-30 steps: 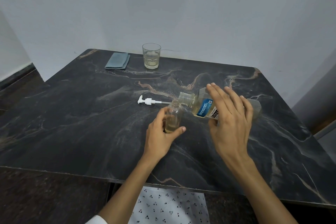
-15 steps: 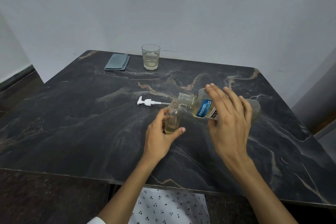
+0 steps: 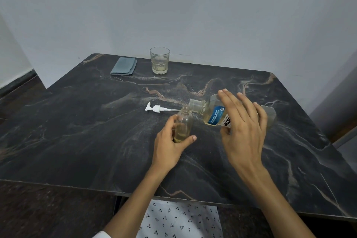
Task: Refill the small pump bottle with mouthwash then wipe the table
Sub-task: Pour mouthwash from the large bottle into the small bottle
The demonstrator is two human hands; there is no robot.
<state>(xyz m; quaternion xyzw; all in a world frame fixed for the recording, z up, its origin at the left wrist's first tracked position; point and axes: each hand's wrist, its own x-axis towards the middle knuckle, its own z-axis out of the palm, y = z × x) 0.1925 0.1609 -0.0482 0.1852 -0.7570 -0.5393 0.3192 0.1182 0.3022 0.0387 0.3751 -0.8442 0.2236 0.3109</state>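
Left hand (image 3: 170, 147) grips the small pump bottle (image 3: 183, 124) near its base, thumb on the near side and fingers curled round the far side, keeping it upright on the dark marble-patterned table (image 3: 77, 141). A shallow layer of pale yellow liquid sits in the bottom of the clear bottle, and its neck is uncapped.

Right hand (image 3: 243, 131) holds the large mouthwash bottle (image 3: 214, 113) from above, fingers spread over its body and thumb below, with the bottle tipped almost flat so that its wide open mouth points left and sits just beside and slightly above the small bottle's neck. Yellowish liquid lies along the lower side of the tipped bottle, next to a blue label. Whether liquid is passing between the two mouths cannot be told.

Just behind the small bottle lies the white pump head (image 3: 156, 108) on its side, its tube pointing toward the bottle. Near the far edge stand a glass (image 3: 160, 61) holding some pale liquid and, to its left and apart from it, a folded grey-blue cloth (image 3: 124, 65).
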